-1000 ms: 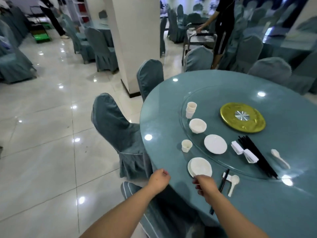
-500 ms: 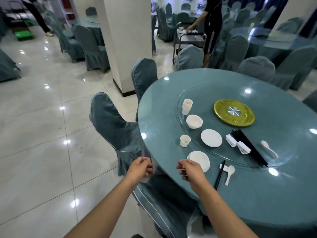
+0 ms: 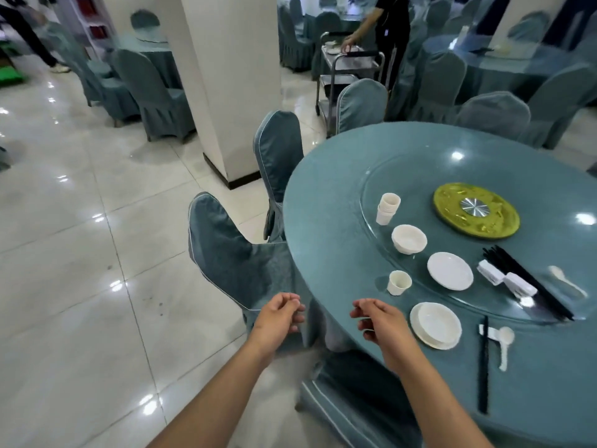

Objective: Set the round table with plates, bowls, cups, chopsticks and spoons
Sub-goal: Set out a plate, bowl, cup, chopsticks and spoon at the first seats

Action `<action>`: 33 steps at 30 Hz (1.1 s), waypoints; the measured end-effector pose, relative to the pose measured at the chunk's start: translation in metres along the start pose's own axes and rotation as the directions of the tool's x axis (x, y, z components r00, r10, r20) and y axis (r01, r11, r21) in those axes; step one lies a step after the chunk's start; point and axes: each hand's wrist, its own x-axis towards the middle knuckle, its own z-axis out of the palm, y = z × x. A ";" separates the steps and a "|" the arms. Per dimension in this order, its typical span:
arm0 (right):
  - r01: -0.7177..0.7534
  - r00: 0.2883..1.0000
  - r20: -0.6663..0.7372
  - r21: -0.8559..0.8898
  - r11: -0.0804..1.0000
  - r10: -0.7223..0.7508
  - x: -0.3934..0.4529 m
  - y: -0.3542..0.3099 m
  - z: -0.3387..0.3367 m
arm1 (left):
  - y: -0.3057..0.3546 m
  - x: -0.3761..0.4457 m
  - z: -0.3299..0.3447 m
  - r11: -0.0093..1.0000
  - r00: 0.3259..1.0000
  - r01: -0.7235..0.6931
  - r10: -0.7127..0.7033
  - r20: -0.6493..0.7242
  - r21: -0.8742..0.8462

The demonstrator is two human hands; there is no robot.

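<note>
Both hands pulled back from the counter edge since a second ago, and the view swung left. Left hand [image 3: 280, 313] now off the rim, over a chair cover at about 7 o'clock of the round counter [image 3: 326, 221]; fingers loosely curled, grip on nothing visible. Right hand [image 3: 378, 320] just over the rim, beside the set plate, fingers likewise loosely curled and apart from everything.

One place laid at about 6 o'clock: one plate with a bowl [image 3: 436, 324] nested on it, one single cup [image 3: 399, 282] at its 11 o'clock, one pair of black chopsticks [image 3: 483, 367] at its 3 o'clock across a white rest, one white spoon [image 3: 504, 345] just beside them.

On the glass turntable [image 3: 371, 189]: one stack of cups [image 3: 387, 208], count hard to read; one bowl [image 3: 409, 239]; one loose plate [image 3: 450, 270]; one bundle of black chopsticks [image 3: 526, 281]; two groups of white chopstick rests [image 3: 504, 279] touching the bundle; one more spoon [image 3: 567, 281]. One gold disc [image 3: 476, 210] at the centre.

Two covered chairs [image 3: 226, 250] tucked at 8 to 9 o'clock, more round the far side. One person at a metal trolley [image 3: 352, 72] beyond, at 12 o'clock.
</note>
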 end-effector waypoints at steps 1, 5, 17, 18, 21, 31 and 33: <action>-0.011 0.999 -0.033 0.027 1.000 0.012 0.008 -0.001 0.023 | 0.007 0.014 -0.020 1.000 0.999 -0.008 0.007 0.031 0.024; -0.042 0.993 -0.108 0.070 0.997 0.049 0.025 -0.010 0.087 | 0.034 0.049 -0.076 0.993 0.995 -0.017 0.005 0.098 0.120; -0.024 0.969 -0.239 0.177 0.984 0.066 0.099 -0.043 0.153 | 0.091 0.170 -0.101 0.959 0.952 -0.054 -0.034 0.303 0.278; -0.030 0.968 -0.240 0.176 0.984 0.072 0.110 -0.046 0.154 | 0.095 0.182 -0.097 0.957 0.951 -0.049 -0.042 0.305 0.285; -0.051 0.966 -0.240 0.173 0.984 0.092 0.139 -0.060 0.153 | 0.111 0.214 -0.083 0.946 0.951 -0.039 -0.063 0.302 0.322; -0.027 0.932 -0.342 0.276 0.961 0.125 0.210 -0.095 0.138 | 0.157 0.303 -0.010 0.889 0.901 -0.112 -0.098 0.422 0.445; -0.026 0.920 -0.367 0.298 0.954 0.140 0.227 -0.102 0.129 | 0.165 0.321 0.013 0.874 0.882 -0.139 -0.104 0.459 0.465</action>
